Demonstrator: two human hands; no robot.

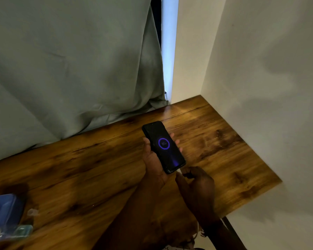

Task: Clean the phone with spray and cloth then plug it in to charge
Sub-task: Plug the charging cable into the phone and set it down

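A black phone lies screen-up in my left hand, held above the wooden table. Its screen shows a purple ring with 85% in it. My right hand sits just below the phone's bottom end, fingers pinched on a white charger plug that meets the phone's lower edge. The cable itself is mostly hidden behind that hand. At the left edge lie a blue cloth and a clear spray bottle on its side, both blurred.
A grey-green curtain hangs behind the table and rests on its back edge. White walls close the corner on the right. The table's right edge runs diagonally, with a dark metal leg below it.
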